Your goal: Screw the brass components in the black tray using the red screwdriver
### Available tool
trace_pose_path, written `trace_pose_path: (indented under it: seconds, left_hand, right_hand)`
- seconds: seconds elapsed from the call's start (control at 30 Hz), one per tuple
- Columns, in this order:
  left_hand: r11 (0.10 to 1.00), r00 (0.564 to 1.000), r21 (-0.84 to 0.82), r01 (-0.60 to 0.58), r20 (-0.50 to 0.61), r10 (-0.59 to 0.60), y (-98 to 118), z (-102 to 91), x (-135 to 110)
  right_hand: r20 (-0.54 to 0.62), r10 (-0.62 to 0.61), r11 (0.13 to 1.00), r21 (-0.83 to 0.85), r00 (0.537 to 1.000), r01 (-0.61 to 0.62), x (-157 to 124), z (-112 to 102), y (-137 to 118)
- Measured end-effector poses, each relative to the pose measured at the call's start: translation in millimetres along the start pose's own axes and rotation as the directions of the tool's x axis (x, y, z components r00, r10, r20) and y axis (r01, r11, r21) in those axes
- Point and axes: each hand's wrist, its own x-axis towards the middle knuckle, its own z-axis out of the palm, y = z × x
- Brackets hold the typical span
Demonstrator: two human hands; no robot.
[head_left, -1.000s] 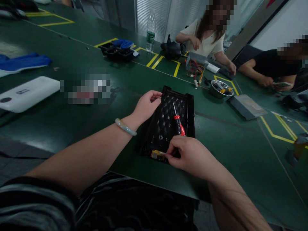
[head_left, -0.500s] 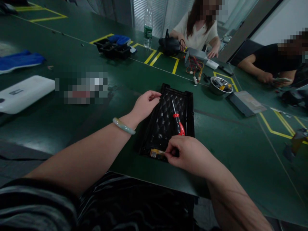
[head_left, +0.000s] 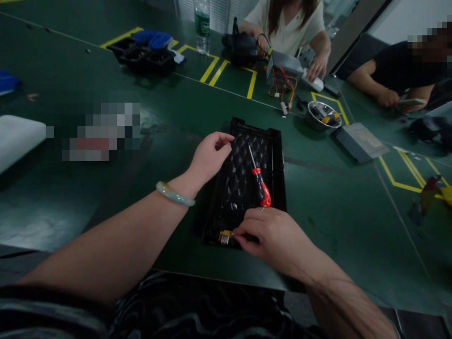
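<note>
A black ribbed tray (head_left: 278,155) lies on the green table in front of me. A red-and-black screwdriver (head_left: 260,183) rests inside it, tip pointing away. My left hand (head_left: 209,157), with a pale bangle on the wrist, rests on the tray's left rim with its fingers curled. My right hand (head_left: 271,235) sits at the tray's near edge, fingertips pinched on a small yellow part (head_left: 224,236).
Two other people sit at the far right side. Near them are a metal bowl (head_left: 321,115), coloured wires (head_left: 284,89), a grey flat box (head_left: 360,141) and a water bottle (head_left: 202,23). A black bin with blue cloth (head_left: 146,52) stands further back. A white device (head_left: 17,139) lies at left.
The view has tilted down and shifted, so everything sits lower and further left. My right hand slid slightly left along the tray's near edge on the yellow part. The left hand holds still.
</note>
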Motion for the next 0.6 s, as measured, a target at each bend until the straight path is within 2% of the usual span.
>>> trace_pose_path:
  seconds: [0.17,0.3,0.37,0.4,0.43,0.5,0.57,0.6]
  left_hand:
    - [1.000,1.000,0.031,0.006,-0.004,-0.005,5,0.0,-1]
    - [1.000,1.000,0.027,-0.011,-0.002,0.011,1,-0.3,1]
    - [1.000,1.000,0.017,-0.020,-0.001,0.020,-1,-0.3,2]
    - [1.000,1.000,0.008,-0.019,0.000,0.019,-2,-0.3,3]
    - [1.000,1.000,0.000,-0.013,0.002,0.013,-2,-0.2,3]
    - [1.000,1.000,-0.004,0.004,0.003,-0.004,-2,0.1,3]
    - [1.000,1.000,0.007,0.006,-0.005,-0.006,-1,0.4,3]
    - [1.000,1.000,0.016,0.000,-0.008,0.000,0,0.6,2]
  right_hand:
    - [0.013,0.070,0.996,0.051,0.997,-0.071,4,0,-1]
    - [0.070,0.024,0.994,0.101,0.997,-0.031,3,-5,6]
    - [0.002,0.026,0.993,0.114,1.000,-0.026,1,-11,11]
    - [-0.075,0.061,0.993,0.104,0.995,-0.053,1,-14,15]
    - [-0.174,0.117,0.991,0.084,0.978,-0.104,1,-17,18]
    - [-0.340,0.260,0.964,0.041,0.904,-0.262,1,-22,27]
    - [-0.410,0.380,0.909,-0.002,0.829,-0.417,3,-24,35]
    - [-0.411,0.418,0.883,-0.025,0.811,-0.468,4,-24,39]
